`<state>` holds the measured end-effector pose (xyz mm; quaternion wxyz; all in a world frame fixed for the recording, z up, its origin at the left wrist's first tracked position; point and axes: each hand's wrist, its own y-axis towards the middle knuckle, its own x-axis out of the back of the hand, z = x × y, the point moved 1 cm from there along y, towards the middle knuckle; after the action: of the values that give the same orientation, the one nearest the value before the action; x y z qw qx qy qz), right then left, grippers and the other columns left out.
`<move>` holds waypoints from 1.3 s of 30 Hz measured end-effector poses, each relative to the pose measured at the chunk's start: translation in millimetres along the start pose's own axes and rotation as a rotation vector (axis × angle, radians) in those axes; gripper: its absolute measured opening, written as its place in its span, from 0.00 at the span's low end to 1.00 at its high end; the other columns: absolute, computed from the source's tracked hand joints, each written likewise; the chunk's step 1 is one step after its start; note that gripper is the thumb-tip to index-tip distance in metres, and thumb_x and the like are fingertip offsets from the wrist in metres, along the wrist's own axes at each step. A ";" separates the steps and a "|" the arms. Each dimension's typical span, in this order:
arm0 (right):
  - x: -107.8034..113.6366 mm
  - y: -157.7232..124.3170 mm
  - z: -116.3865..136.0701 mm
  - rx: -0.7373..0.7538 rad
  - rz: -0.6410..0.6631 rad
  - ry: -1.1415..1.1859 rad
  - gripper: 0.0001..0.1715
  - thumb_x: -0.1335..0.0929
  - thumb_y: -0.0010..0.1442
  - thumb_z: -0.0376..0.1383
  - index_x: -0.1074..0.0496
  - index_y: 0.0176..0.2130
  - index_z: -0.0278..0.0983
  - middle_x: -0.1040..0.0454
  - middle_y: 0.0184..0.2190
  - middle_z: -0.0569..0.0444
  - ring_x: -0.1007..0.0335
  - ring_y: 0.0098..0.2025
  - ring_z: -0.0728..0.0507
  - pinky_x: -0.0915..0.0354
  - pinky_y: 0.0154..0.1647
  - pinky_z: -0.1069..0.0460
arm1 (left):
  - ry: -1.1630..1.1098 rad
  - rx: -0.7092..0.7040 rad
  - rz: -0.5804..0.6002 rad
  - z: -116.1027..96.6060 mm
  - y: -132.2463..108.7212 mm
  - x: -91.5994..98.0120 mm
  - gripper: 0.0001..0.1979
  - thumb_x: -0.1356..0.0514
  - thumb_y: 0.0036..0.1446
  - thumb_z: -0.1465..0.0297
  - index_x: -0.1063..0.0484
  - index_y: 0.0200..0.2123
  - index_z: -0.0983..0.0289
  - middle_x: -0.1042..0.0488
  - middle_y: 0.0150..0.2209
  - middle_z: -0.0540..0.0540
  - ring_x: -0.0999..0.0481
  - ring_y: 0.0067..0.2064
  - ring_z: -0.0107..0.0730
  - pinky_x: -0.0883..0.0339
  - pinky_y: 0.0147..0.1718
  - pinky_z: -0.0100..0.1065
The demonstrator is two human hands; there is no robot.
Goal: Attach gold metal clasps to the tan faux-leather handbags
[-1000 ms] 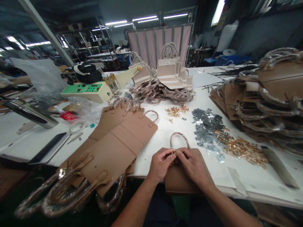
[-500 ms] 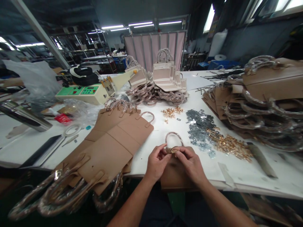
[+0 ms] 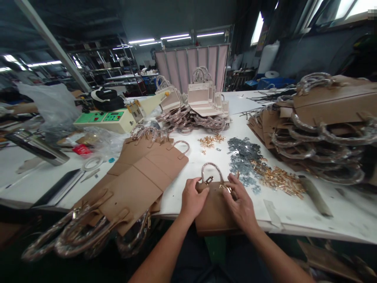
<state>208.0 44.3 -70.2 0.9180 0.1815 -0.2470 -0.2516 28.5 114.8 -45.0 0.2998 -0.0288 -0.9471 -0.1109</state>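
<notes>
A brown bag panel (image 3: 216,208) lies at the table's front edge, its plastic-wrapped handle (image 3: 212,165) arching away from me. A gold fitting (image 3: 209,180) sits at the handle's left end. My left hand (image 3: 193,198) grips the panel's upper left edge, thumb on top and fingers curled. At the handle's right end, the thumb and fingers of my right hand (image 3: 240,202) close around another gold fitting (image 3: 229,190), which they partly cover. A small brownish piece (image 3: 238,174) shows by the right fingertips; its kind is unclear.
Stacked brown panels (image 3: 141,177) overhang the table at left; more bag pieces (image 3: 332,102) are piled at right. Grey metal plates (image 3: 244,153) and gold fittings (image 3: 282,181) lie right of my hands. Behind are a smaller gold heap (image 3: 210,140), pale bags (image 3: 200,96) and a machine (image 3: 108,120).
My hands have moved apart from the gold fitting they pinched together. The left is now at the panel's left edge, the right at the handle's right end. More of the panel shows.
</notes>
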 end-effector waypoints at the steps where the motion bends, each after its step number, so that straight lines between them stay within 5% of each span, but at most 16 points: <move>1: 3.8 3.3 -1.4 -0.002 0.021 -0.004 0.15 0.33 0.69 0.46 0.23 0.48 0.40 0.28 0.63 0.43 0.32 0.65 0.35 0.38 0.67 0.36 | -0.142 0.098 -0.011 0.7 0.8 -2.0 0.25 0.31 0.54 0.67 0.27 0.55 0.62 0.24 0.50 0.59 0.25 0.53 0.44 0.34 0.56 0.43; 5: 21.5 20.8 -0.9 0.075 0.247 -0.084 0.15 0.36 0.72 0.44 0.23 0.49 0.40 0.21 0.51 0.47 0.24 0.54 0.38 0.31 0.59 0.41 | -0.699 0.476 0.031 -1.2 -0.8 -7.9 0.41 0.25 0.45 0.65 0.34 0.62 0.63 0.23 0.48 0.57 0.21 0.46 0.39 0.31 0.48 0.38; 9: 36.3 39.9 7.3 0.167 0.490 -0.272 0.16 0.38 0.74 0.42 0.24 0.50 0.41 0.21 0.47 0.48 0.24 0.48 0.39 0.30 0.51 0.43 | -0.922 0.551 0.224 -7.8 -1.2 -5.4 0.21 0.26 0.40 0.68 0.26 0.39 0.66 0.23 0.32 0.52 0.25 0.30 0.31 0.33 0.33 0.33; 13: 46.1 53.5 13.2 0.240 0.622 -0.347 0.16 0.39 0.74 0.40 0.24 0.51 0.40 0.23 0.46 0.48 0.25 0.47 0.39 0.31 0.49 0.45 | -1.007 0.564 0.313 -6.9 2.6 -2.7 0.14 0.29 0.40 0.70 0.33 0.25 0.64 0.29 0.23 0.48 0.31 0.23 0.26 0.38 0.26 0.30; 19: 46.6 58.8 17.5 0.335 0.695 -0.453 0.15 0.38 0.75 0.39 0.25 0.52 0.40 0.23 0.47 0.48 0.26 0.48 0.39 0.33 0.48 0.47 | -1.097 0.571 0.376 -1.5 5.9 -2.9 0.18 0.30 0.39 0.71 0.40 0.24 0.61 0.30 0.23 0.46 0.32 0.23 0.26 0.38 0.25 0.30; 27: 36.9 63.2 25.2 0.519 0.719 -0.664 0.16 0.38 0.75 0.40 0.24 0.52 0.40 0.22 0.44 0.47 0.27 0.46 0.37 0.38 0.47 0.44 | -1.114 0.574 0.352 -0.9 5.2 -3.6 0.15 0.30 0.40 0.72 0.36 0.26 0.62 0.29 0.23 0.46 0.31 0.24 0.26 0.36 0.27 0.31; 39: 23.1 70.5 32.2 0.600 0.803 -0.730 0.12 0.36 0.73 0.38 0.23 0.46 0.39 0.22 0.39 0.47 0.27 0.41 0.39 0.37 0.42 0.47 | -1.083 0.584 0.330 2.8 3.8 -4.7 0.13 0.31 0.39 0.73 0.32 0.28 0.63 0.30 0.24 0.47 0.32 0.25 0.26 0.39 0.27 0.30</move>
<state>234.0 81.7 -3.4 0.7063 0.2270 -0.6540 0.1481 31.3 119.1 -49.2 -0.2128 -0.1435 -0.9387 0.2300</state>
